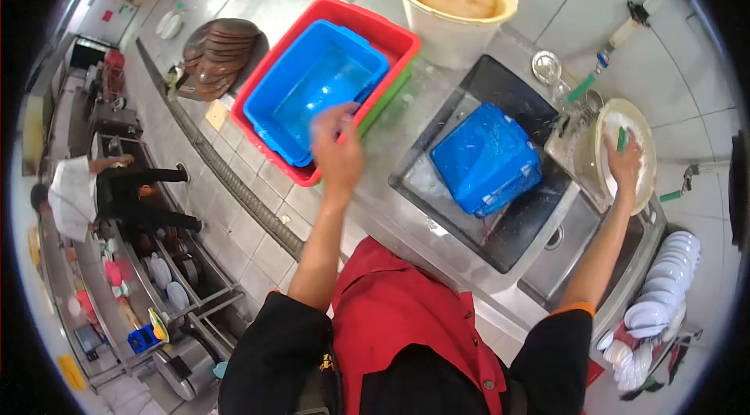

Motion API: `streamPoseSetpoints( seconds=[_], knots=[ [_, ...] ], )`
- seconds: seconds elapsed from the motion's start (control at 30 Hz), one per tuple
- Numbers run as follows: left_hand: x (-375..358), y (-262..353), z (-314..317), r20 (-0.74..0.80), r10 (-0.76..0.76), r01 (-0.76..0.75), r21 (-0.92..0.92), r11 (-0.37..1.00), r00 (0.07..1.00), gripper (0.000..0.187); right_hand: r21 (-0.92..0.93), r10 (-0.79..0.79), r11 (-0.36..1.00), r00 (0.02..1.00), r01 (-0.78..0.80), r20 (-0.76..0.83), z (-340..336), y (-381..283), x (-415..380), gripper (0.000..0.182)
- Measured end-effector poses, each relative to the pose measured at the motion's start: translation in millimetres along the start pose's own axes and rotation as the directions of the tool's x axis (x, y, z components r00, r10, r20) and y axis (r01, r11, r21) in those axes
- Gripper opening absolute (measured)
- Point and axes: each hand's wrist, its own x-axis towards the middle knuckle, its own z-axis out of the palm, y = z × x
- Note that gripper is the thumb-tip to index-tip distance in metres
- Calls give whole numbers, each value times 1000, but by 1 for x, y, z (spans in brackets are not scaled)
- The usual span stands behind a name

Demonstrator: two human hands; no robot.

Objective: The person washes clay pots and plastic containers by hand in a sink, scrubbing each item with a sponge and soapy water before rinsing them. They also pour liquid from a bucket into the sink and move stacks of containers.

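My left hand (338,155), smeared by motion, overlaps the near right edge of a blue plastic tub (269,119). That tub sits inside a red tub (251,80), with a green one partly showing beneath. On the right, my right hand (624,163) reaches into a cream bucket (649,151) of whitish suds, its fingers closed on a green scouring pad (623,139). Between my hands, an upturned blue tub (486,157) rests in a black basin (500,255) with some water in its bottom.
A large bucket (410,10) of brownish liquid stands at the back. Brown plates (223,55) are stacked left of the tubs. White bowls (664,282) lie at the right, by the metal sink (539,278). Another person (117,194) stands across the aisle near shelves.
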Motion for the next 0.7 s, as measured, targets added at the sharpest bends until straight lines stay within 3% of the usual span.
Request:
streamPoseSetpoints(
  seconds=[0.03,0.1,0.13,0.17,0.2,0.33,0.37,0.43,0.47,0.53,0.57,0.6,0.63,0.67,0.7],
  knots=[
    [19,-14,-21,-124,44,-16,218,976,991,35,-128,17,992,994,-4,104,22,12,19,71],
    [41,-77,-32,-362,10,219,585,781,932,47,-344,99,939,958,0,269,53,17,40,79],
    [49,-102,-40,-384,15,230,582,780,923,47,-429,150,903,930,9,335,61,18,44,79],
    [57,-123,-49,-265,-192,321,637,701,945,51,-468,173,883,906,31,387,72,29,55,74],
    [63,-133,-55,-149,-401,383,696,607,904,54,-456,163,889,894,52,418,84,41,66,69],
    [78,-130,-58,-185,-546,540,579,611,817,52,-233,41,970,887,76,459,121,85,106,52],
    [78,-127,-56,-216,-590,586,589,557,778,53,-134,-17,987,900,83,435,129,95,116,48],
    [83,-125,-58,-252,-632,635,586,503,733,53,132,-167,983,925,129,342,155,124,142,44],
    [88,-127,-62,-194,-669,629,593,503,718,60,281,-249,944,930,171,272,170,138,158,42],
    [95,-130,-64,-149,-703,631,595,498,695,67,520,-426,785,903,337,59,175,144,167,43],
    [99,-131,-64,-122,-722,591,674,444,681,74,462,-232,878,955,125,184,163,140,164,50],
    [101,-134,-63,-100,-741,543,746,385,663,81,476,-252,868,951,140,180,159,135,161,50],
    [102,-128,-63,-85,-763,502,799,332,640,87,348,-230,922,963,169,141,161,132,155,56],
    [101,-120,-62,-75,-771,496,804,329,632,86,213,-209,959,973,185,95,160,128,152,62],
    [101,-101,-64,-64,-777,489,808,328,626,85,232,-222,953,971,197,86,144,112,139,62]
  ],
)
